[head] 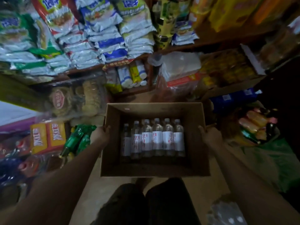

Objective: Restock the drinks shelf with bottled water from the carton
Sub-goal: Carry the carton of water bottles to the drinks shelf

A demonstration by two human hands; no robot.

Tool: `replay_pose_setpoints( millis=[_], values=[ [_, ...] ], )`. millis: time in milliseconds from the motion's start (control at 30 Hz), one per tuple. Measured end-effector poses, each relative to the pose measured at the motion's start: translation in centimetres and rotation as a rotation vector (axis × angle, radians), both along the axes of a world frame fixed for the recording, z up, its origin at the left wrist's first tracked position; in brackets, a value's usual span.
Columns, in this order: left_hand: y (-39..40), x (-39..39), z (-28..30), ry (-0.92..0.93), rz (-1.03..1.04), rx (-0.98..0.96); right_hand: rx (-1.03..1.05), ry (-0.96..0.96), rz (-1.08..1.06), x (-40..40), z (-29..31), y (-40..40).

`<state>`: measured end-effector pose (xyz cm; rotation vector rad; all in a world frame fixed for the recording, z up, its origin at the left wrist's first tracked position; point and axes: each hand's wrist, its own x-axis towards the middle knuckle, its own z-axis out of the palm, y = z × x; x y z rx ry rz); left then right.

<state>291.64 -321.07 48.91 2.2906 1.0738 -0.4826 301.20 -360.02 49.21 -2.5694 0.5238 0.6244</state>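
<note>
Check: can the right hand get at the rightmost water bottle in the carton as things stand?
Probably not yet. The right hand grips the carton by its side wall, as the left hand does opposite. The carton is open-topped and nothing covers the rightmost bottle, but letting go would leave one hand carrying it.

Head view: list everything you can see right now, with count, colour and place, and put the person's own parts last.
carton: one, brown cardboard, open top, held at centre above the floor.
water bottles: six visible, clear with white labels and red writing, one row inside the carton.
snack bags: many, white, blue and green, stacked on the upper shelf at left.
yellow packs: two, yellow-orange, low at left.
green packets: several, beside the carton's left wall.
cardboard tray: one, holding yellow goods, on the right shelf.
left hand: grips the carton's left wall.
right hand: grips the carton's right wall.
legs: dark shorts, below the carton.
</note>
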Motion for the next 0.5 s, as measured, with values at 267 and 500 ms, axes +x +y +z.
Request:
replay_pose_setpoints(
  millis=[267, 500],
  values=[
    [-2.8, 5.0, -8.5, 0.112, 0.143, 0.02, -0.015, 0.091, 0.075, 10.7, -9.3, -0.3],
    [-2.7, 7.8, -19.5, 0.161, 0.158, -0.007, -0.035, 0.176, 0.136, 17.0, -19.6, 0.8]
  ],
)
